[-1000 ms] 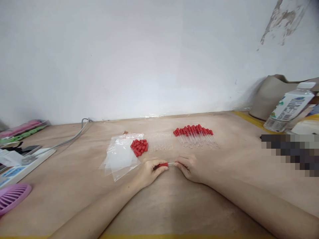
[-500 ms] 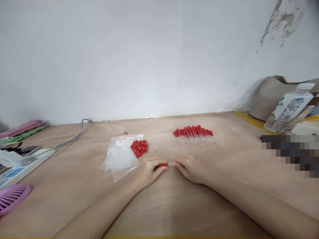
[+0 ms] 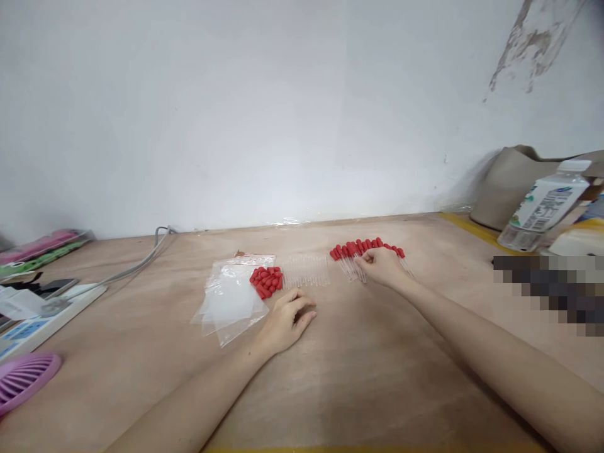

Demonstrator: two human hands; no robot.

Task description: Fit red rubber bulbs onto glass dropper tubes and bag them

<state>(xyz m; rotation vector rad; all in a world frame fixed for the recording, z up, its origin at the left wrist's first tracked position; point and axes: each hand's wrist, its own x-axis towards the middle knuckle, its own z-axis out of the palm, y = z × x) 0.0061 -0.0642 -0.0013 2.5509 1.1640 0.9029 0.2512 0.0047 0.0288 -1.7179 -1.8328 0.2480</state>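
Note:
My left hand (image 3: 289, 319) rests on the table with its fingers curved and apart, holding nothing. Just beyond it are a heap of loose red rubber bulbs (image 3: 267, 282) and a row of thin clear glass tubes (image 3: 306, 270). Over on the right, my right hand (image 3: 380, 265) reaches into a row of assembled droppers (image 3: 346, 251), red bulbs pointing away from me. Its thumb and fingertips are pinched on a dropper at that row. The hand covers part of the droppers beneath it.
Clear zip bags (image 3: 231, 302) lie overlapped left of the bulbs. Further left are a power strip (image 3: 51, 324) with a grey cable (image 3: 136, 267) and a purple slatted object (image 3: 28, 380). A plastic bottle (image 3: 542, 207) and a grey-beige container (image 3: 495, 185) stand at the right.
My hands have parted. The dropper that was between them has gone with my right hand, which moved right and away to the dropper row. My left hand has let go and opened, staying about in place.

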